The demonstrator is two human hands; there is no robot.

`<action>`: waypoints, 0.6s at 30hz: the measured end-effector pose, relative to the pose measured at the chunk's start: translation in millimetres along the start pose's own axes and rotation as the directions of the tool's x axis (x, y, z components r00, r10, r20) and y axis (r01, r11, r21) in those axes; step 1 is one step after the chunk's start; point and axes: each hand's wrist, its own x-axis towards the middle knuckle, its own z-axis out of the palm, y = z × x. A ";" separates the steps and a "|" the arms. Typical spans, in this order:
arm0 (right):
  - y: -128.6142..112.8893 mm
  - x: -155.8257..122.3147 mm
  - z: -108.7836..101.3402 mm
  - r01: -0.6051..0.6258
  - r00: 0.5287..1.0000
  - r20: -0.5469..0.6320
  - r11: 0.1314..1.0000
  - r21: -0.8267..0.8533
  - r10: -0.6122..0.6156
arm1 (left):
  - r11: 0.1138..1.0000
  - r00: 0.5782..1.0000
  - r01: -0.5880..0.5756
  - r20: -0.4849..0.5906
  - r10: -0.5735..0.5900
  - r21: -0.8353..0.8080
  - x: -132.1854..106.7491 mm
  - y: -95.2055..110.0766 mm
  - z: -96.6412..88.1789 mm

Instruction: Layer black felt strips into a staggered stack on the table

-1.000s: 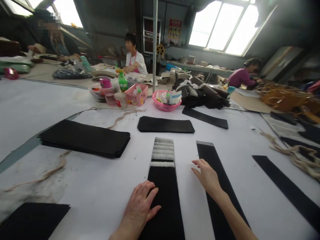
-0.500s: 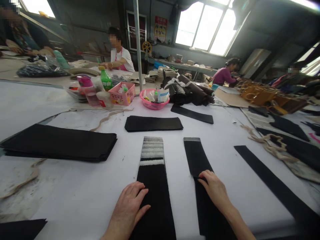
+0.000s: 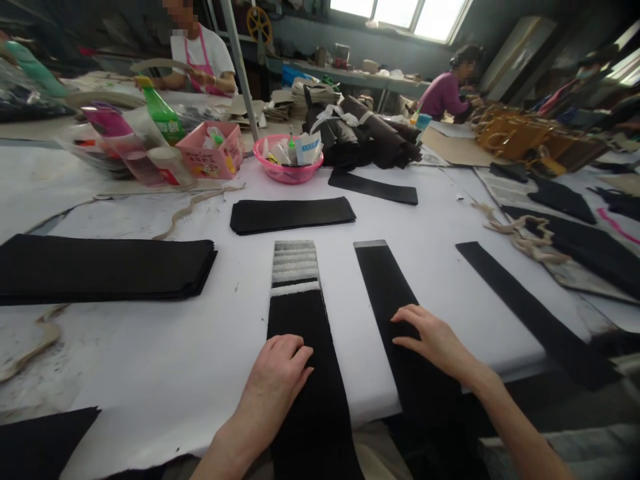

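A stack of overlapping black strips (image 3: pixel 310 400) runs toward me, its far ends stepped in grey-white bands. My left hand (image 3: pixel 280 367) rests on this stack, fingers slightly bent and holding nothing. To the right lies another long black strip (image 3: pixel 387 287) with a narrow grey band at its far end. My right hand (image 3: pixel 425 337) is over its right edge, thumb and fingers apart with nothing between them. Whether its fingertips touch the strip, I cannot tell. The near ends of both run down past the table edge.
Black piece stacks lie at left (image 3: pixel 105 267) and behind (image 3: pixel 293 215). A single black strip (image 3: pixel 520 300) slants at right. Farther back stand a pink basket (image 3: pixel 289 175), a pink box (image 3: pixel 213 150) and a green bottle (image 3: pixel 163 113). Co-workers (image 3: pixel 445 90) sit beyond.
My right hand has let go of the folded-over end it pinched, and the right strip now lies flat. My left hand stays on the stack. The view has tipped downward.
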 end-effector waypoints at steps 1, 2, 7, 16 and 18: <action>-5.5 -13.2 0.0 0.052 0.998 0.029 0.997 -0.062 -0.050 | 1.000 1.000 -0.003 0.012 0.003 0.000 0.3 1.7 0.9; -9.9 -27.9 2.4 0.085 0.995 0.063 0.990 -0.111 -0.079 | 1.000 1.000 -0.007 0.021 0.007 -0.001 0.0 2.4 2.2; -10.4 -101.8 47.3 0.153 0.982 0.153 0.928 -0.340 -0.106 | 1.000 0.999 -0.022 0.038 0.023 -0.003 -4.3 -1.5 9.9; 19.7 -121.3 37.6 0.002 1.000 0.010 1.000 -0.012 -0.002 | 0.999 0.999 -0.034 0.035 0.035 -0.036 -4.0 -2.4 9.0; 25.8 -113.7 19.0 -0.087 0.995 0.063 0.980 0.178 0.077 | 0.998 0.999 -0.032 0.040 0.034 -0.056 -3.5 -2.5 6.7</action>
